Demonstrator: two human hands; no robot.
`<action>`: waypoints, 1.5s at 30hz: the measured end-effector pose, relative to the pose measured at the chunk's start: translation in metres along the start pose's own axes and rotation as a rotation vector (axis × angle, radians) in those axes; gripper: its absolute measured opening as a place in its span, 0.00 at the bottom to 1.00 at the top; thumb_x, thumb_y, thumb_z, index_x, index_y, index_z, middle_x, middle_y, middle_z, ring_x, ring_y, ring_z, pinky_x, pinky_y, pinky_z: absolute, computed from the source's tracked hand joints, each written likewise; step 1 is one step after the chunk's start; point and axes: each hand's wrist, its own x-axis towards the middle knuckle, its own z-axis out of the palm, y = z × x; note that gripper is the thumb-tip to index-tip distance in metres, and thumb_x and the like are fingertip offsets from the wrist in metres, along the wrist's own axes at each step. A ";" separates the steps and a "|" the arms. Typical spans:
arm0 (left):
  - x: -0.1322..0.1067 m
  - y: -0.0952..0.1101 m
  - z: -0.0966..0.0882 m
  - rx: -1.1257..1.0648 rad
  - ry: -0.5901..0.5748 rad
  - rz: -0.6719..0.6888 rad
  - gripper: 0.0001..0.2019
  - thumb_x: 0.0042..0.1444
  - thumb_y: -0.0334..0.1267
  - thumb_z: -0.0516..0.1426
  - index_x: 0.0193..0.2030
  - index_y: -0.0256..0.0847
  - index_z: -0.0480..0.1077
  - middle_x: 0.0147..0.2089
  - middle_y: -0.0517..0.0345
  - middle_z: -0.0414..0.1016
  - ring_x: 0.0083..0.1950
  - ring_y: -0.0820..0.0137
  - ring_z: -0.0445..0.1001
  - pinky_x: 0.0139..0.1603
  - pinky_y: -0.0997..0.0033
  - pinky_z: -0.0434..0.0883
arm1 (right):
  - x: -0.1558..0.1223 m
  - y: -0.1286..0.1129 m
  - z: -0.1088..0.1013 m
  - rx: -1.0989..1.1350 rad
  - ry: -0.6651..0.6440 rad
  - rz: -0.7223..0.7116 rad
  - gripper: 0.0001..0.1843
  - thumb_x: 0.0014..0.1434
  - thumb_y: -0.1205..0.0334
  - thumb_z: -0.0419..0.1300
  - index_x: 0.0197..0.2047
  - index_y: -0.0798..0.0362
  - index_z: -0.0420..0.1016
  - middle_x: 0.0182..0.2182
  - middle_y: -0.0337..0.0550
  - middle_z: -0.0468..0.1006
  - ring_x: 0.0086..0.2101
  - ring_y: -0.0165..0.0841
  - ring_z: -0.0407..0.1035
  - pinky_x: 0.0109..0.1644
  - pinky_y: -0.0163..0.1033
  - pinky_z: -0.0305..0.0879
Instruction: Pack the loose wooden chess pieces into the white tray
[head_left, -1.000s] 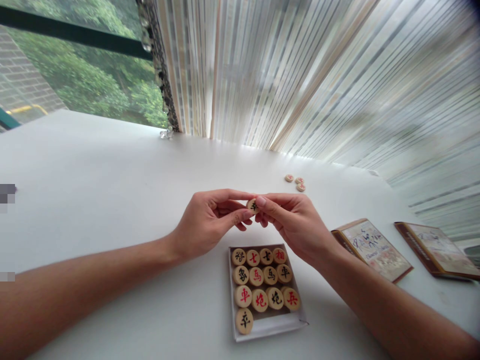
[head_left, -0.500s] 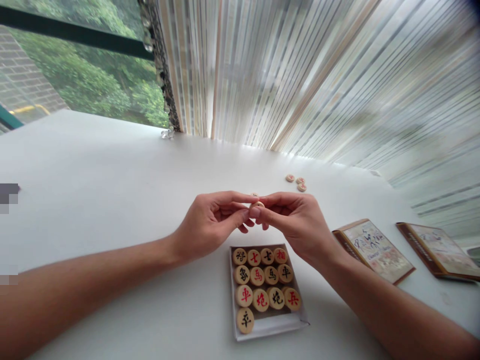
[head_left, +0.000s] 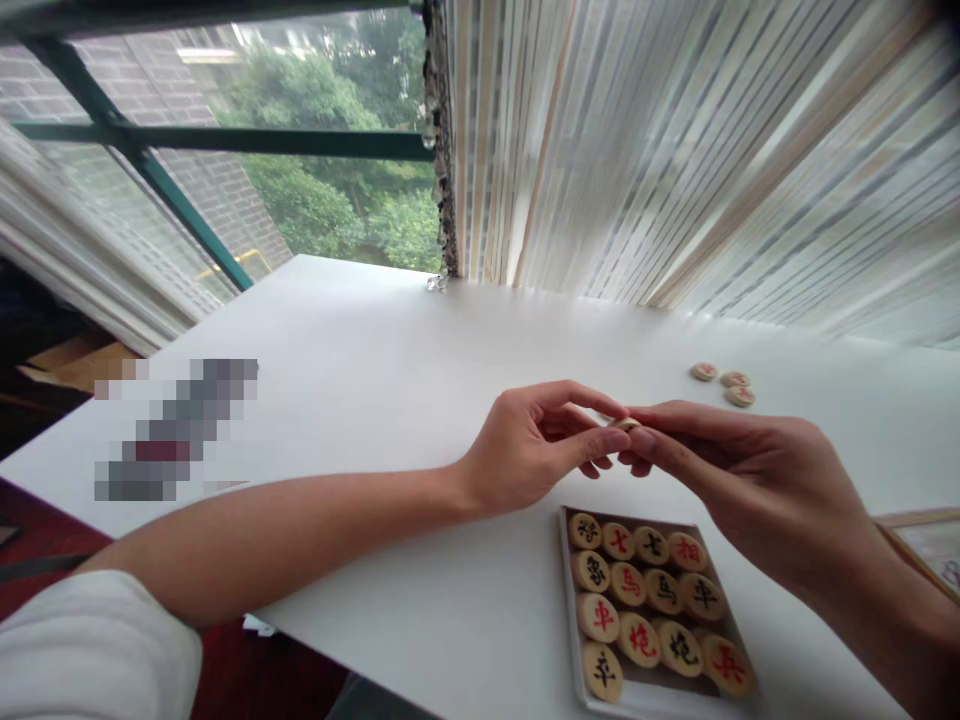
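Observation:
Between the fingertips of both hands is a small round wooden Chinese chess piece (head_left: 625, 425); its marking is hidden. My left hand (head_left: 536, 445) pinches it from the left with thumb and forefinger. From the right, my right hand (head_left: 739, 470) grips the same piece, thumb in front. Below the hands lies an open shallow box (head_left: 570, 590) with rows of chess pieces marked in red and black. A lone black-marked piece (head_left: 603, 671) sits in its front left corner, beside a bare strip of the box floor.
Three loose chess pieces (head_left: 735, 379) lie beyond my right hand on the white table (head_left: 360, 380). A blurred-out dark object (head_left: 187, 430) rests at the left. Part of a box lid (head_left: 930, 545) shows at the right edge. Striped curtains (head_left: 637, 150) hang behind the table.
The view has swung left, so hands and box appear further right and the table's left edge shows. Both hands still hold the piece, which now appears tilted more edge-on.

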 end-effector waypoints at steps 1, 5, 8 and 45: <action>0.000 0.000 0.000 -0.005 0.004 0.008 0.17 0.56 0.44 0.73 0.46 0.35 0.79 0.34 0.51 0.85 0.36 0.66 0.85 0.36 0.69 0.81 | 0.000 0.000 -0.001 -0.015 -0.005 -0.004 0.13 0.60 0.52 0.76 0.48 0.43 0.91 0.30 0.43 0.85 0.30 0.35 0.78 0.33 0.38 0.81; 0.001 0.000 0.001 0.019 0.030 0.027 0.14 0.59 0.41 0.71 0.45 0.34 0.80 0.35 0.50 0.85 0.36 0.67 0.84 0.36 0.70 0.81 | -0.001 0.001 -0.001 -0.014 -0.030 -0.005 0.13 0.62 0.55 0.75 0.50 0.42 0.90 0.35 0.43 0.87 0.32 0.34 0.79 0.36 0.35 0.82; 0.001 0.001 0.002 0.039 0.043 0.045 0.10 0.60 0.37 0.70 0.44 0.34 0.80 0.37 0.51 0.85 0.35 0.69 0.83 0.36 0.71 0.81 | 0.000 0.002 0.002 0.098 -0.028 0.022 0.14 0.59 0.57 0.77 0.49 0.42 0.90 0.37 0.43 0.88 0.34 0.34 0.82 0.40 0.36 0.85; 0.002 0.004 -0.003 0.178 0.059 0.114 0.14 0.61 0.33 0.70 0.53 0.36 0.80 0.40 0.54 0.86 0.38 0.71 0.83 0.36 0.75 0.83 | 0.004 0.007 0.004 0.122 0.054 -0.133 0.15 0.60 0.68 0.75 0.51 0.50 0.87 0.39 0.43 0.88 0.36 0.34 0.83 0.43 0.40 0.84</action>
